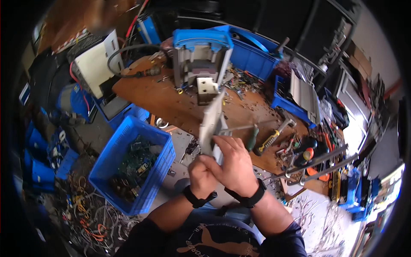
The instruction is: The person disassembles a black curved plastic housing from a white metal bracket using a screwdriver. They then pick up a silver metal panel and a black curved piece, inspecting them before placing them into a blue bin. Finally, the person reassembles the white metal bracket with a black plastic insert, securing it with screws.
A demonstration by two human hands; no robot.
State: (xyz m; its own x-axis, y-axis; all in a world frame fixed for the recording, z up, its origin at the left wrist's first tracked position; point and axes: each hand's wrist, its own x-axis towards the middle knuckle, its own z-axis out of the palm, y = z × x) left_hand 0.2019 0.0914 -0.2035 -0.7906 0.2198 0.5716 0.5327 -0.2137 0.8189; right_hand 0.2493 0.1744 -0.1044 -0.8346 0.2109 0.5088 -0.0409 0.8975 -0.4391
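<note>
A pale grey-white panel [210, 122], blurred by motion, stands edge-on above the near edge of the brown work table. Its lower end runs down between my two hands. My left hand [203, 174] is closed at that lower end, with most of its fingers hidden. My right hand [237, 166] is closed against the panel's right side, and its thumb reaches over to the left hand. Just beyond the right hand lie a green-handled screwdriver [253, 137] and a hammer [274, 137] with a yellow and black handle.
Left of my arms stands a blue crate [167, 147] with green circuit boards. A blue-topped grey housing [203, 38] stands at the table's far side, behind a small cream block [207, 87]. Blue bins [252, 53] and scattered small parts lie beyond. Cables [96, 218] cover the floor at left.
</note>
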